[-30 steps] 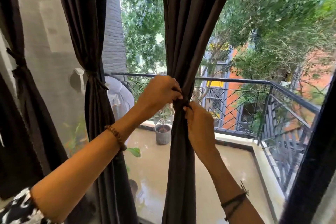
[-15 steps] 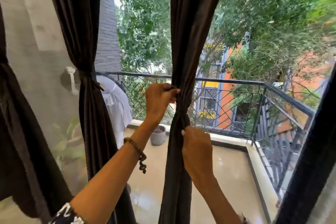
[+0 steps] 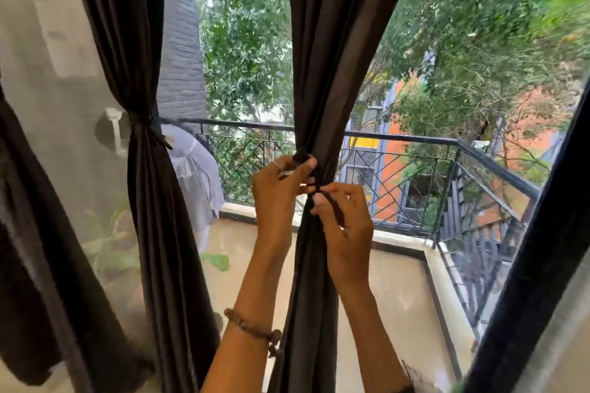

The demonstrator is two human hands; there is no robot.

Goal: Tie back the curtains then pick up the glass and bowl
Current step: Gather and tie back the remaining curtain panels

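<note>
A dark brown curtain (image 3: 332,41) hangs in the middle of the window, gathered at waist height. My left hand (image 3: 277,195) pinches one end of a dark tie band at the gather. My right hand (image 3: 344,230) holds the other strip of the tie band (image 3: 333,209), which runs down across its fingers. Left of it a second dark curtain (image 3: 153,201) is bound by its own tie (image 3: 143,128). No glass or bowl is in view.
A third dark curtain (image 3: 35,265) hangs at the far left. A black window frame (image 3: 549,233) crosses the right side. Behind the glass lie a wet balcony floor (image 3: 399,297), a black railing (image 3: 415,140) and trees.
My right hand has risen from lower on the curtain to meet my left hand at the gather, and now holds a loose strip of the tie. The view shifted slightly.
</note>
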